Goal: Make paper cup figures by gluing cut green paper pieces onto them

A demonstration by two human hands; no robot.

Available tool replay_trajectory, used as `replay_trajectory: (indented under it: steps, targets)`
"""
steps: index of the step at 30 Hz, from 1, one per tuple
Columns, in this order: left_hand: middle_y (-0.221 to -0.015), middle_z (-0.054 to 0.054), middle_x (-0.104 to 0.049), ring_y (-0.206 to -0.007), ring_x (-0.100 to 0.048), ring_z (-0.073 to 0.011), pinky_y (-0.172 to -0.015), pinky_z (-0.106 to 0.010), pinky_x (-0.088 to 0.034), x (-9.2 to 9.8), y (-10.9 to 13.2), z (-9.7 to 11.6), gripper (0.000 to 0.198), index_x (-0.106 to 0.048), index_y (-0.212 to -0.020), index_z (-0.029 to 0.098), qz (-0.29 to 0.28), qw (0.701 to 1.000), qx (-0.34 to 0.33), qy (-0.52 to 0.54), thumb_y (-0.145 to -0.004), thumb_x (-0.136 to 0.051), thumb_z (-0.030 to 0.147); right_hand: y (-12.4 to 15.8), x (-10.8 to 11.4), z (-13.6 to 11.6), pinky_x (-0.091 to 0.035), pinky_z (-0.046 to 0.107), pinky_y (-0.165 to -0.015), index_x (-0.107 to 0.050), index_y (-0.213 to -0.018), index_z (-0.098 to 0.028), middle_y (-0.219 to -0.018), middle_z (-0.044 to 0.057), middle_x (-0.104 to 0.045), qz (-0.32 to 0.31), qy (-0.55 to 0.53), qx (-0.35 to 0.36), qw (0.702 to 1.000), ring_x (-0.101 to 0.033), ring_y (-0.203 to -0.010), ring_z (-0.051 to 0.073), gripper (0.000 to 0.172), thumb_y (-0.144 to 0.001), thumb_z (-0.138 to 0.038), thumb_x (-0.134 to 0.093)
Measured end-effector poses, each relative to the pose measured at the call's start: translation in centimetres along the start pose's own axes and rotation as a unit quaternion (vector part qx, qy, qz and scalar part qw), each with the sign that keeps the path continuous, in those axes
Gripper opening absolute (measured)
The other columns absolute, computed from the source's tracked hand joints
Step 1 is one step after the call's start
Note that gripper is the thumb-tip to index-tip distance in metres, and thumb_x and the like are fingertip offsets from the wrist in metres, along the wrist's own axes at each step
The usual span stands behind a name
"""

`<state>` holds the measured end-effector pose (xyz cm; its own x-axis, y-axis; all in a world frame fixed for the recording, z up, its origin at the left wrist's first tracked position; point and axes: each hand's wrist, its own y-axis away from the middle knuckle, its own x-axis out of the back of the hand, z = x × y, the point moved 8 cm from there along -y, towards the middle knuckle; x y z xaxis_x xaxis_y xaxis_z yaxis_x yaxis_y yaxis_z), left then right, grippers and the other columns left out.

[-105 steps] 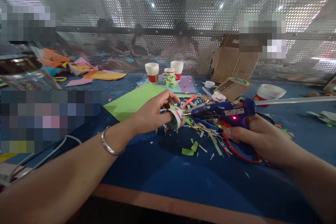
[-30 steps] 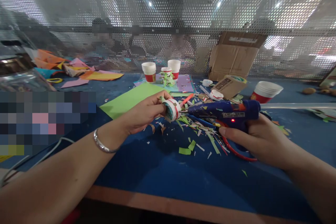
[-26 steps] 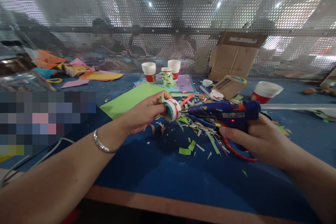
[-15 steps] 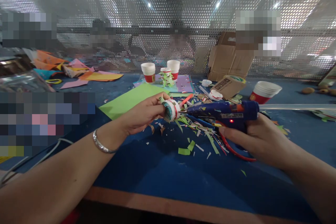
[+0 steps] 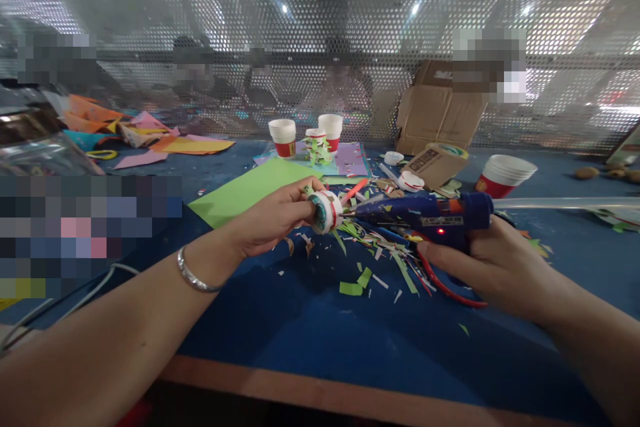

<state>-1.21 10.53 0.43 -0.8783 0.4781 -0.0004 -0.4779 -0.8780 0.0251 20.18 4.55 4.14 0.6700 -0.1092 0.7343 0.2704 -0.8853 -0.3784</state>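
Note:
My left hand (image 5: 274, 219) pinches a small cut-down paper cup (image 5: 326, 211), white with a red band and green paper strips, held on its side above the blue table (image 5: 310, 327). My right hand (image 5: 493, 265) grips a blue hot glue gun (image 5: 425, 212) whose red lamp is lit. Its nozzle points left and touches the cup's side. A clear glue stick (image 5: 565, 202) juts out of the gun's back to the right.
Paper scraps (image 5: 380, 260) litter the table under the gun. A green sheet (image 5: 250, 190) lies behind my left hand. Paper cups (image 5: 283, 138), a decorated cup (image 5: 316, 145), a cup stack (image 5: 504, 175), cardboard boxes (image 5: 440, 113) and coloured papers (image 5: 150, 137) stand farther back before a perforated screen.
Compared with 3.5 s ago, the cup is turned more on its side and lifted slightly, with the gun's nozzle against it. Over the last second almost nothing has moved.

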Motion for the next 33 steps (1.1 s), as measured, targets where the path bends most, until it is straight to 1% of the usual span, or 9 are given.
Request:
replay_trajectory:
  steps: [6, 9, 14, 18, 21, 24, 27, 30, 33]
  targets:
    - [-0.067, 0.004, -0.066, -0.063, -0.059, -0.0115, -0.066, -0.024, -0.045, -0.1, 0.1, 0.1, 0.014, -0.055, -0.085, 0.021, 0.0, 1.0, 0.004, -0.005, -0.087, -0.057, 0.006, 0.1, -0.4, 0.1, -0.055, 0.032, -0.064, -0.075, -0.084, -0.02, -0.079, 0.002, -0.077, -0.027, 0.01, 0.011, 1.0, -0.065, -0.067, 0.022, 0.026, -0.088, -0.038, -0.057]
    - [-0.066, 0.004, -0.065, -0.063, -0.059, -0.0115, -0.065, -0.024, -0.043, 0.0, 0.0, 0.0, 0.015, -0.055, -0.084, 0.021, 0.004, 1.0, 0.006, -0.005, -0.085, -0.057, 0.006, 0.1, -0.4, 0.0, -0.053, 0.031, -0.063, -0.076, -0.089, -0.021, -0.077, 0.0, -0.075, -0.029, -0.012, 0.015, 0.999, -0.064, -0.068, 0.021, 0.022, -0.088, -0.036, -0.059]
    - [-0.069, 0.004, -0.067, -0.061, -0.058, -0.011, -0.063, -0.024, -0.042, 0.1, 0.1, -0.1, 0.011, -0.055, -0.084, 0.02, 0.006, 1.0, 0.006, -0.017, -0.088, -0.061, 0.012, 0.1, -0.5, 0.0, -0.053, 0.031, -0.066, -0.075, -0.087, -0.02, -0.077, 0.0, -0.075, -0.03, -0.023, 0.011, 0.999, -0.065, -0.071, 0.022, 0.021, -0.086, -0.035, -0.06]
    - [-0.072, 0.003, -0.067, -0.064, -0.057, -0.0113, -0.064, -0.024, -0.043, 0.3, 0.1, -0.2, 0.009, -0.057, -0.084, 0.02, 0.004, 1.0, -0.004, -0.021, -0.086, -0.063, 0.014, -0.1, -0.3, 1.5, -0.052, 0.033, -0.063, -0.074, -0.085, -0.017, -0.074, 0.004, -0.073, -0.031, -0.019, -0.065, 0.997, -0.063, -0.07, 0.024, 0.031, -0.084, -0.044, -0.06]
    - [-0.076, 0.001, -0.065, -0.069, -0.057, -0.0114, -0.064, -0.023, -0.043, 1.0, -0.2, -0.1, 0.008, -0.061, -0.084, 0.019, 0.022, 0.999, -0.028, 0.009, -0.083, -0.062, 0.011, -0.3, 0.2, 3.1, -0.053, 0.033, -0.067, -0.073, -0.088, -0.018, -0.08, 0.005, -0.074, -0.018, -0.047, -0.121, 0.991, -0.063, -0.076, 0.024, 0.033, -0.083, -0.049, -0.064]
    - [-0.076, 0.001, -0.061, -0.068, -0.054, -0.0115, -0.064, -0.023, -0.045, 1.7, -0.4, 0.1, 0.008, -0.061, -0.081, 0.019, 0.049, 0.995, -0.046, 0.078, -0.084, -0.061, 0.011, -0.3, 0.4, 5.4, -0.05, 0.029, -0.056, -0.066, -0.076, -0.021, -0.068, 0.002, -0.066, -0.011, -0.138, -0.203, 0.969, -0.058, -0.061, 0.018, 0.029, -0.08, -0.049, -0.071]
    - [-0.078, -0.001, -0.063, -0.069, -0.057, -0.014, -0.07, -0.028, -0.052, 2.0, -0.4, 0.6, 0.01, -0.063, -0.083, 0.02, 0.067, 0.987, -0.051, 0.138, -0.093, -0.06, 0.022, -0.1, 0.0, 7.5, -0.042, 0.026, -0.043, -0.053, -0.059, -0.022, -0.053, -0.001, -0.054, -0.037, -0.186, -0.279, 0.941, -0.048, -0.046, 0.012, 0.04, -0.08, -0.051, -0.073]
    - [-0.084, -0.003, -0.068, -0.077, -0.062, -0.0173, -0.078, -0.035, -0.057, 1.9, -0.2, 0.7, 0.019, -0.068, -0.095, 0.021, 0.075, 0.983, -0.034, 0.164, -0.1, -0.055, 0.035, -0.5, -0.1, 8.1, -0.046, 0.025, -0.044, -0.052, -0.054, -0.022, -0.052, 0.001, -0.056, -0.065, -0.168, -0.269, 0.946, -0.052, -0.045, 0.013, 0.045, -0.085, -0.05, -0.067]
    - [-0.085, -0.003, -0.07, -0.077, -0.064, -0.0168, -0.078, -0.034, -0.058, 2.1, -0.1, 0.3, 0.022, -0.07, -0.096, 0.021, 0.084, 0.981, -0.014, 0.175, -0.102, -0.054, 0.035, -1.2, 0.1, 8.1, -0.049, 0.027, -0.042, -0.056, -0.052, -0.021, -0.05, 0.004, -0.061, -0.058, -0.119, -0.212, 0.968, -0.057, -0.043, 0.016, 0.044, -0.085, -0.048, -0.068]
